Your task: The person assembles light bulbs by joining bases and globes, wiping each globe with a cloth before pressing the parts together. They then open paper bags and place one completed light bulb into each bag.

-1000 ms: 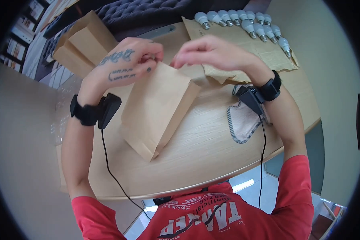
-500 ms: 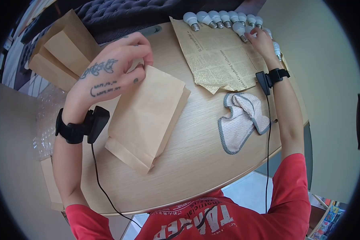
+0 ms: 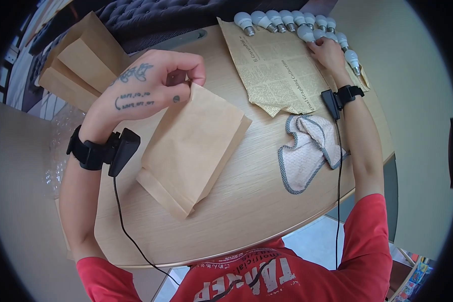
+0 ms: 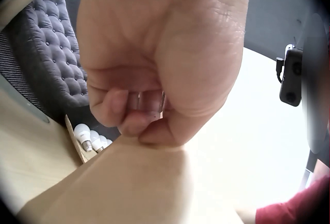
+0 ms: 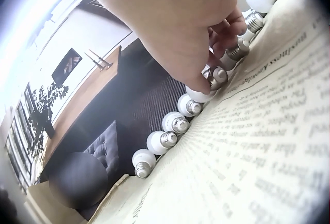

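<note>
A brown paper bag [image 3: 194,146] lies slanted on the wooden table in the head view. My left hand [image 3: 146,83] pinches its top edge between thumb and fingers; the left wrist view shows the same hand [image 4: 165,54] gripping the paper [image 4: 139,183]. At the back right, my right hand [image 3: 329,56] reaches down among white light bulbs [image 3: 306,33] set on printed paper [image 3: 282,70]. In the right wrist view the fingers of my right hand [image 5: 191,33] are curled at a bulb's metal base [image 5: 215,75], partly hiding the bulb.
A second brown paper bag [image 3: 88,58] stands open at the back left. A pink cloth with a striped edge [image 3: 302,161] lies right of the near bag. Clear bubbled plastic [image 3: 60,146] is at the left, and a dark tufted sofa [image 3: 171,20] stands behind the table.
My right hand has moved from the bag's top to the bulbs at the back right. My left hand still pinches the bag, which has shifted slightly.
</note>
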Motion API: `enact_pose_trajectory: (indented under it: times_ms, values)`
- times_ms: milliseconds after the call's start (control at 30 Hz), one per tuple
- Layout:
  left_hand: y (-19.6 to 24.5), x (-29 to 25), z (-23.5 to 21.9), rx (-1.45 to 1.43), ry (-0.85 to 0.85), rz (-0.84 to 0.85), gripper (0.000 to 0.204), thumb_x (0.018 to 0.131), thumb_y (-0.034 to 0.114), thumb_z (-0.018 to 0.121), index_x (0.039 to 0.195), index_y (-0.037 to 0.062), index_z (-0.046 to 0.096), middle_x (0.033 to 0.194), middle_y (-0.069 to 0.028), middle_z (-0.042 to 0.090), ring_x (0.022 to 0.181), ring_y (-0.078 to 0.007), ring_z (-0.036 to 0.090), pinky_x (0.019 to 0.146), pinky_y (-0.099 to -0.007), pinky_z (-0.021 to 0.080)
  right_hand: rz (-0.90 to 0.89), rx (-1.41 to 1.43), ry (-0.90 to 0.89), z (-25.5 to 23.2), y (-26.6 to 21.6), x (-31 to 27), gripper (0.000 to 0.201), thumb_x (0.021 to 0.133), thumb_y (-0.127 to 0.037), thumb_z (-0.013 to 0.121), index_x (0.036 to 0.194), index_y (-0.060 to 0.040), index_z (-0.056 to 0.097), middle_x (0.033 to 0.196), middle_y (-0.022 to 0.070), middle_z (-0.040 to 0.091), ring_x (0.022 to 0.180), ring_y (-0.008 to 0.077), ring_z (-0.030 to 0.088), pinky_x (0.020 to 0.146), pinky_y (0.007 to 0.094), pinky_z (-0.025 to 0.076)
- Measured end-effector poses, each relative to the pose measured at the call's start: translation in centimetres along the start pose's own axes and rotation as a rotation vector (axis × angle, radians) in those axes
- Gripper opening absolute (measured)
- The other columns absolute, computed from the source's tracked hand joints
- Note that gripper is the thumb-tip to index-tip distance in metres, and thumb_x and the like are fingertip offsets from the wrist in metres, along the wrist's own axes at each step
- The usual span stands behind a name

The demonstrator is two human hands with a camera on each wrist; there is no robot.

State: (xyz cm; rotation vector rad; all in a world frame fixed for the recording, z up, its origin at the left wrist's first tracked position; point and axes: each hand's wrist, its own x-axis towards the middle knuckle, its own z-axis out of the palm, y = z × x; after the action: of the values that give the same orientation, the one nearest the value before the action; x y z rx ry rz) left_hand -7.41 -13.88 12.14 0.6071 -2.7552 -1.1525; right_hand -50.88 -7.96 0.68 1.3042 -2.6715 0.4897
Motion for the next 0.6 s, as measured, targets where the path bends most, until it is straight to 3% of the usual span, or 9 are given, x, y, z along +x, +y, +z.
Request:
enact_pose_trajectory:
  times_ms: [67,167,267,333,400,500,600]
  values:
    - [-0.2,0.1,0.1,0.015,0.0,0.043,0.007,0.075,-0.005,0.053,0.08,0.0,0.056,0.078,0.0012,0.052,0.067,-0.0037,0.046,0.056,-0.0211,0.035,0.001,0.08,0.039,-0.1,0.3,-0.2,0.05,0.083,-0.048,0.066,0.108,-0.0055,0.072,0.107,0.0205,0.069,0.104,0.0362,0.065,0.087,0.045,0.051]
    - [0.2,0.1,-0.1,0.043,-0.001,0.109,0.011,0.074,-0.007,0.053,0.081,-0.001,0.058,0.08,-0.0001,0.053,0.07,-0.0058,0.048,0.058,-0.0221,0.036,-0.133,0.151,0.11,-1.7,0.1,0.0,0.054,0.082,-0.05,0.069,0.11,-0.0036,0.071,0.109,0.0179,0.07,0.104,0.0311,0.067,0.086,0.0403,0.052]
    - [0.0,0.3,-0.2,0.028,-0.01,0.173,0.014,0.072,-0.009,0.054,0.082,-0.0019,0.061,0.082,-0.0016,0.054,0.072,-0.0083,0.05,0.06,-0.0229,0.039,-0.325,0.522,0.141,-3.8,-2.3,-1.1,0.053,0.082,-0.049,0.071,0.11,-0.0038,0.072,0.1,0.0103,0.071,0.091,0.0195,0.066,0.079,0.0315,0.05]
    - [0.0,0.4,-0.3,0.034,-0.008,0.2,0.015,0.071,-0.011,0.054,0.081,-0.0022,0.062,0.083,-0.0022,0.055,0.073,-0.0097,0.051,0.062,-0.0233,0.04,-0.461,0.741,-0.146,-7.9,-5.9,-4.5,0.036,0.089,-0.034,0.07,0.113,-0.0077,0.071,0.09,-0.0021,0.066,0.074,0.0053,0.051,0.064,0.0208,0.04]
    - [0.1,0.3,-0.3,0.07,0.005,0.211,0.015,0.07,-0.012,0.055,0.08,-0.0023,0.062,0.084,-0.0024,0.055,0.073,-0.0107,0.052,0.063,-0.0237,0.041,-0.662,0.836,-0.294,-9.8,-8.8,-7.0,0.032,0.09,-0.029,0.07,0.113,-0.0075,0.071,0.091,-0.0012,0.066,0.072,0.0033,0.05,0.062,0.0197,0.037]
    - [0.4,0.2,-0.3,0.106,0.018,0.2,0.015,0.07,-0.013,0.055,0.079,-0.0026,0.061,0.087,-0.0027,0.055,0.073,-0.0106,0.052,0.063,-0.0235,0.041,-0.792,0.912,-0.546,-10.3,-11.7,-9.6,0.028,0.089,-0.022,0.072,0.113,-0.0068,0.071,0.093,-0.0011,0.066,0.073,0.0034,0.051,0.062,0.0197,0.039]
    - [0.3,0.1,-0.1,0.076,0.025,0.187,0.015,0.07,-0.013,0.054,0.079,-0.0028,0.06,0.089,-0.0029,0.055,0.073,-0.0105,0.052,0.063,-0.0228,0.041,-0.793,0.958,-0.621,-9.0,-13.5,-11.7,0.029,0.086,-0.026,0.075,0.106,-0.0049,0.073,0.079,-0.0021,0.06,0.074,0.0065,0.051,0.063,0.0226,0.039]
